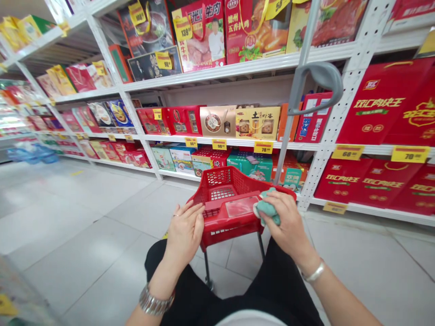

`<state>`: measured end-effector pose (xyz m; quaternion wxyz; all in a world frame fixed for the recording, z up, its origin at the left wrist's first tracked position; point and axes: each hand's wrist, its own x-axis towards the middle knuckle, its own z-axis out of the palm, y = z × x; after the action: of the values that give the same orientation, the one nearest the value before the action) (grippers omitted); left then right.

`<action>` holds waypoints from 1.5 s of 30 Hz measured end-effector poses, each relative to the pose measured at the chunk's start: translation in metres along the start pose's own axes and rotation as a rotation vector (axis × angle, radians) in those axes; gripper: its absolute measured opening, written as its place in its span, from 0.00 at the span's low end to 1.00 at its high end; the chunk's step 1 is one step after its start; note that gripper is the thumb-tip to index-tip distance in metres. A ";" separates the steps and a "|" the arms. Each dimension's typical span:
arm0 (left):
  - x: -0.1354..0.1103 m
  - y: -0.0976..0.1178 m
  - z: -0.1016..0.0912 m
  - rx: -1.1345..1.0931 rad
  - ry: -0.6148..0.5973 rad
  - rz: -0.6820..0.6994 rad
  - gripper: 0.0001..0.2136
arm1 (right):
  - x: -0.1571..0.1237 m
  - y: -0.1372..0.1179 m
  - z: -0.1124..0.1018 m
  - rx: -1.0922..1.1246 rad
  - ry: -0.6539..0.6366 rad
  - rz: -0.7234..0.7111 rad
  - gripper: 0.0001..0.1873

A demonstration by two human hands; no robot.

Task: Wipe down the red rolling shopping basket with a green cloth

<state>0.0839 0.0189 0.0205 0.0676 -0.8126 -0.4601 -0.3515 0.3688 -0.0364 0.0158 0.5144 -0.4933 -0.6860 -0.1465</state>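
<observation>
A small red plastic shopping basket (217,181) on a metal stand sits right in front of me in a store aisle. My left hand (185,231) rests on its near left rim, fingers together and curled against the plastic. My right hand (285,222) is closed around a crumpled teal cloth (267,208), which it presses onto the basket's near right rim. The basket's grey handle (319,77) rises on a long pole at the right. A bracelet sits on each wrist.
White shelving (238,70) runs along the far side of the aisle, stacked with red and yellow gift boxes and yellow price tags. Large red boxes (384,104) fill the shelves at the right. Pale floor tiles (84,217) stretch away to the left.
</observation>
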 end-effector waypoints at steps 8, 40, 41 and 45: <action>-0.010 0.011 -0.001 0.042 0.092 -0.008 0.19 | 0.000 0.010 0.007 -0.088 0.098 0.072 0.11; -0.026 -0.007 -0.012 0.128 0.160 0.089 0.18 | 0.002 -0.083 0.029 0.181 -0.223 -0.173 0.18; -0.026 -0.007 -0.013 0.130 0.159 0.094 0.18 | 0.004 -0.087 0.030 0.175 -0.248 -0.189 0.20; -0.028 -0.006 -0.015 0.135 0.170 0.111 0.18 | 0.013 -0.076 0.033 0.126 -0.201 -0.128 0.16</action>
<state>0.0621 -0.0036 0.0123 0.1800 -0.7976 -0.4296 -0.3832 0.2881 -0.0418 0.0361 0.4626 -0.4273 -0.7721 -0.0854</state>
